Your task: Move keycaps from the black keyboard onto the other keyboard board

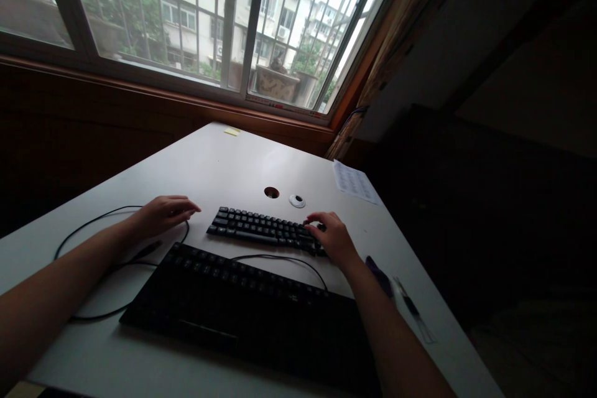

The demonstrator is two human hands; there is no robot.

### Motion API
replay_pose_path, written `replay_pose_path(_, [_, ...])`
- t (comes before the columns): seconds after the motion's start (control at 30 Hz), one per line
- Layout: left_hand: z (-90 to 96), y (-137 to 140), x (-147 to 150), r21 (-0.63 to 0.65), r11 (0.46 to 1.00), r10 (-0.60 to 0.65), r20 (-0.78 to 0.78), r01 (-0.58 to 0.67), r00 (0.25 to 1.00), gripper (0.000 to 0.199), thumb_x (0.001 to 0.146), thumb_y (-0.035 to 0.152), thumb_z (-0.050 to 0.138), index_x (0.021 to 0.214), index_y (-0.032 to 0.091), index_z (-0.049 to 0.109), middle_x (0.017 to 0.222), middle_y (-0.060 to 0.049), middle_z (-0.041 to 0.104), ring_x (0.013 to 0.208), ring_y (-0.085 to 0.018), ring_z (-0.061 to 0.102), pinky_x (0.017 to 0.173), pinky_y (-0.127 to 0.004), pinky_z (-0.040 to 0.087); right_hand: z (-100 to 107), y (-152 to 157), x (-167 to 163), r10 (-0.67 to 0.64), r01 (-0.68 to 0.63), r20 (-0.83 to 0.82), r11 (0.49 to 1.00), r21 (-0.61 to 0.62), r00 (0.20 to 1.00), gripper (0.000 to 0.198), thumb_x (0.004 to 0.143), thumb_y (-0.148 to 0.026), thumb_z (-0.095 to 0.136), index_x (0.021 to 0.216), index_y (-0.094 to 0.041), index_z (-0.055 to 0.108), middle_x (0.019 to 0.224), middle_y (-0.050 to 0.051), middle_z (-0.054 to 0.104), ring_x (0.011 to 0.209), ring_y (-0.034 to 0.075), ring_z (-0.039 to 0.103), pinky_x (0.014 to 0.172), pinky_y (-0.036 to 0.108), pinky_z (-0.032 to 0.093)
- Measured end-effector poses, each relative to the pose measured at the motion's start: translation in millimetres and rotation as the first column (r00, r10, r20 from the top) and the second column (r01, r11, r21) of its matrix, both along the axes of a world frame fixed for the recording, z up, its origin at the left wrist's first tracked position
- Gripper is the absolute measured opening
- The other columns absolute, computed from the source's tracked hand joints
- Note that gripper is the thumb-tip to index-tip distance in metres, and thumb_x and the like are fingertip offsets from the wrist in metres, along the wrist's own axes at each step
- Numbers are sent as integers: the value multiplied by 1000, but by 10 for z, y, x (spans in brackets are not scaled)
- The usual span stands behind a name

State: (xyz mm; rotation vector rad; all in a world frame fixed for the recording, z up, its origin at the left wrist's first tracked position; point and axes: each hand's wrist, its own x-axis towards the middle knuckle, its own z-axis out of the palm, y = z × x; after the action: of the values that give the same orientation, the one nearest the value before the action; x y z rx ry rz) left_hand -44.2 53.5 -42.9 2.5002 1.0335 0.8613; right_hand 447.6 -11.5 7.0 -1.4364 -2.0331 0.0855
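Note:
A small black keyboard lies across the middle of the white desk. At its right end is my right hand, thumb and forefinger brought together in a pinch over the upper right keys. Whatever sits between those fingertips is too small to make out. My left hand hovers or rests just left of the keyboard, palm down, its fingers stretched out and holding nothing. Nearer to me lies a larger black keyboard, partly covered by my right forearm.
Black cable loops under my left forearm. On the desk are a round hole, a white ring-shaped cover, yellow sticky notes and a printed sheet. A wire-ended tool and a dark purple item lie right.

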Motion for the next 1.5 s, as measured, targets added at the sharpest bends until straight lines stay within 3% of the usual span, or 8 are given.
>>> replay_pose_path(0.27, [55, -26, 22, 5, 1000, -1, 1, 1, 1000, 32, 99, 40, 57, 105, 18, 80, 85, -6, 75, 64, -14, 64, 62, -22, 50, 72, -1056, 83, 101, -100, -136, 995, 11, 986, 9, 96, -35, 73, 100, -26, 74, 97, 5, 75, 96, 25, 70, 86, 40, 58])
replay_pose_path(0.5, [3, -3, 14, 10, 1000, 12, -12, -11, 1000, 33, 99, 41, 57, 106, 18, 80, 88, -6, 76, 64, -14, 63, 64, -23, 50, -254, -1620, 144, 131, -139, -158, 989, -42, 979, 9, 96, -28, 74, 105, -27, 74, 98, 5, 75, 95, 24, 70, 84, 39, 60])
replay_pose_path(0.67, [-19, 10, 14, -9, 1000, 8, -16, -8, 1000, 34, 99, 42, 57, 108, 19, 80, 90, -6, 76, 66, -15, 64, 64, -23, 50, -356, -1703, 125, 109, -110, -130, 994, 2, 985, 14, 96, -22, 73, 108, -29, 73, 100, 3, 77, 96, 24, 69, 84, 40, 61])
replay_pose_path(1.5, [-30, 20, 10, -35, 999, 16, -38, -17, 999, 36, 99, 44, 55, 108, 19, 80, 90, -6, 77, 66, -14, 62, 64, -21, 49, -306, -1740, 5, 134, -135, 13, 982, 134, 991, 21, 96, -11, 69, 110, -26, 74, 105, 6, 75, 95, 22, 68, 81, 38, 61])
